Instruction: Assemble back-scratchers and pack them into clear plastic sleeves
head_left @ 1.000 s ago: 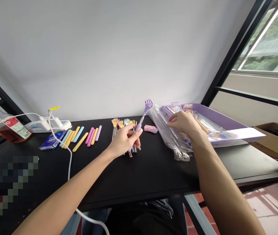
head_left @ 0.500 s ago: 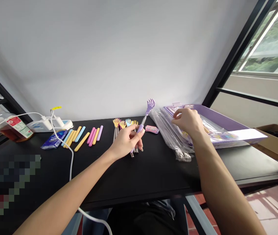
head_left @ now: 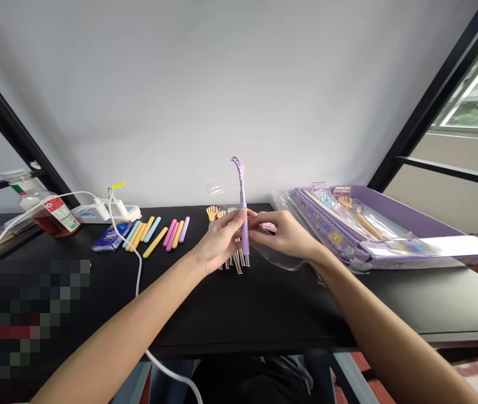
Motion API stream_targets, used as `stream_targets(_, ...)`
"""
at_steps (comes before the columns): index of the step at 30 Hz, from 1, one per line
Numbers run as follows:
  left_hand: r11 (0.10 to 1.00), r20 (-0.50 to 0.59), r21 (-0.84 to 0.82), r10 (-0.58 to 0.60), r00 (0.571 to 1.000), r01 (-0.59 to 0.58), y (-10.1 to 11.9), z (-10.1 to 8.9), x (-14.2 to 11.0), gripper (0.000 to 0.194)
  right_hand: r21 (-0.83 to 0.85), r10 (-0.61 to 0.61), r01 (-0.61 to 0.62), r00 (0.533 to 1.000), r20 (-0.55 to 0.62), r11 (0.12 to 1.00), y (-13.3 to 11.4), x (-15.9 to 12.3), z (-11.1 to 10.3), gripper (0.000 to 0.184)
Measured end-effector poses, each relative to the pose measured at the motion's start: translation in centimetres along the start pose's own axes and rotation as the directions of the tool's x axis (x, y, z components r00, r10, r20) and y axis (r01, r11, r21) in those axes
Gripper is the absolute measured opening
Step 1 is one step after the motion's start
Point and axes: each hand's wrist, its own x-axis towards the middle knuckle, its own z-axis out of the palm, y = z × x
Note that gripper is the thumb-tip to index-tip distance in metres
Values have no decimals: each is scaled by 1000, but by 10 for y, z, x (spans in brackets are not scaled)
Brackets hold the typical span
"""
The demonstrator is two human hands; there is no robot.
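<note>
My left hand (head_left: 224, 238) is closed round the handle of a purple back scratcher (head_left: 245, 238). It stands nearly upright, its claw-shaped head at the top and a silver rod below that. My right hand (head_left: 279, 233) is beside the handle, fingers pinched on a clear plastic bag (head_left: 283, 259) that hangs under it. Much of the bag is hard to see. Behind my left hand lie several back scratcher heads with silver rods (head_left: 212, 213), partly covered. Loose coloured handles (head_left: 155, 242) in yellow, blue, pink and purple lie to the left.
A purple display box (head_left: 416, 224) on the right holds wrapped back scratchers, with clear bags (head_left: 283, 199) along its left side. On the left are a blue tissue pack (head_left: 110, 237), a power strip (head_left: 87, 214), a bottle (head_left: 51, 216) and a white cable (head_left: 140, 275) crossing the black desk (head_left: 298, 314).
My right hand has come left from the box and bags to the back scratcher, bringing a clear bag. The back scratcher has turned from leaning right to nearly upright. The view has shifted slightly.
</note>
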Motion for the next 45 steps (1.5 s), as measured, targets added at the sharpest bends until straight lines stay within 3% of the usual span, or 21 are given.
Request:
stream_targets(4,999,-152,-32,16,988,-21,-5,-1,3,29,-39,21,-24,997,-76,999,3,-1,0,23)
stream_targets(9,1000,-176,-13,20,984,-23,-7,1,4,35,-256,-95,68,991,-94,964,8,4,15,24)
stream_targets(12,995,-264,31,104,959,-99,-4,0,6,29,-177,24,-48,991,-135,983,11,5,14,28)
stream_targets(14,988,-364,55,156,918,-146,-2,-6,8,28,-94,135,-155,972,-194,983,13,5,6,34)
stream_targets(16,977,-444,102,211,871,-185,-2,-15,11,41,-6,206,-213,950,-234,977,14,3,-6,40)
stream_targets(18,962,-467,179,268,843,-207,-3,-25,15,45,78,244,-233,944,-221,969,13,0,-18,45)
stream_targets(21,935,-460,279,331,824,-220,-4,-36,19,24,99,261,-249,954,-146,963,10,-6,-36,45)
stream_targets(23,928,-457,305,338,823,-212,-4,-39,20,16,32,250,-248,966,-72,968,10,-10,-48,42)
stream_targets(28,926,-431,300,345,834,-228,-3,-37,19,20,-157,251,-238,966,66,958,21,-18,-69,37)
stream_targets(32,922,-383,320,335,861,-216,-5,-34,18,30,-232,273,-264,962,3,936,29,-20,-74,39)
stream_targets(37,959,-378,251,225,898,-134,-5,-28,15,33,-185,263,-280,959,-109,942,29,-21,-72,40)
stream_targets(45,991,-453,58,131,882,-117,6,-21,11,47,-193,244,-267,960,-135,944,32,-19,-66,46)
